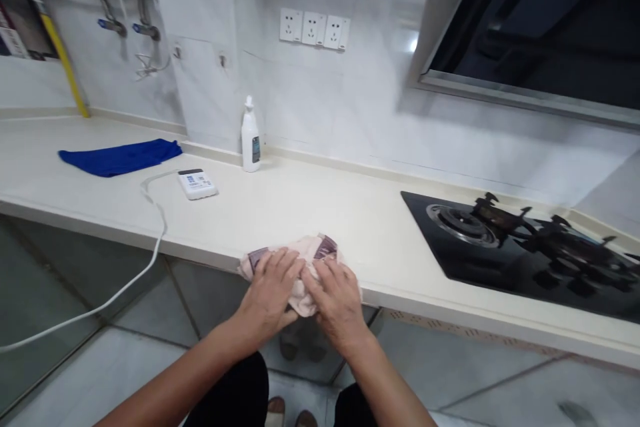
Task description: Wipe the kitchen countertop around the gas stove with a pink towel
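A crumpled pink cloth [311, 248] with dark purple patches lies at the front edge of the cream countertop [300, 207]. My left hand [270, 287] rests on its left part, fingers stretched over the fabric. My right hand [336, 299] lies on its right part, fingers pressed down on the cloth. The two hands touch each other over the cloth's middle, and part of the cloth hangs over the counter edge below them.
A blue cloth [120, 156] lies far left on the counter. A white device [197, 183] with a cable [150, 260] trailing off the edge sits beside a white bottle [251, 137]. A black gas hob [525, 247] fills the right. Wall sockets [314, 29] are above.
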A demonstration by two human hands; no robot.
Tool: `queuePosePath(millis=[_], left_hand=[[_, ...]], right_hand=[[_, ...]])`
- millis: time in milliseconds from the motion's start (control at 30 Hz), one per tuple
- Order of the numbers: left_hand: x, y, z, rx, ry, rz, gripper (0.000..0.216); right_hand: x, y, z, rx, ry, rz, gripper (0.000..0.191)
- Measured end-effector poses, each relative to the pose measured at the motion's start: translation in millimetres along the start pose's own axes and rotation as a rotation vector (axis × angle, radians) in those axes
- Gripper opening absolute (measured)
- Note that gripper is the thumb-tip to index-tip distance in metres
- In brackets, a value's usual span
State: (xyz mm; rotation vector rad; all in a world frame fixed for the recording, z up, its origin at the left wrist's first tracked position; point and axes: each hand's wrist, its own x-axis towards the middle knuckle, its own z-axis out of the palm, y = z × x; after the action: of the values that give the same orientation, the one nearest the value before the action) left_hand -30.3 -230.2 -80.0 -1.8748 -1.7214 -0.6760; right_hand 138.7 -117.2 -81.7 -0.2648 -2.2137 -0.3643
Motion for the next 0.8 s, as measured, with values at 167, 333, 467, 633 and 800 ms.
queuePosePath(millis=[167, 333, 467, 633, 800], left_hand=[[61, 84, 28, -0.245, -0.201, 0.119, 0.075], [109, 125, 23, -0.365, -0.333, 0.137, 0.059], [128, 117, 17, -0.381, -0.349, 0.112, 0.035], [154, 89, 28, -0.413, -0.386, -0.025, 0.024], [159, 74, 38, -0.42, -0.322, -0.201, 0.031]], right_hand=[[-70, 74, -70, -0.041, -0.156, 0.124, 0.052], [-92, 129, -129, 0.131, -0.328, 0.185, 0.048], [-67, 151, -131, 0.321, -0.347, 0.321, 0.033], [-20, 170, -92, 0.142, -0.301, 0.68, 0.021], [-6, 168, -87, -0.081, -0.208, 0.707, 0.018]])
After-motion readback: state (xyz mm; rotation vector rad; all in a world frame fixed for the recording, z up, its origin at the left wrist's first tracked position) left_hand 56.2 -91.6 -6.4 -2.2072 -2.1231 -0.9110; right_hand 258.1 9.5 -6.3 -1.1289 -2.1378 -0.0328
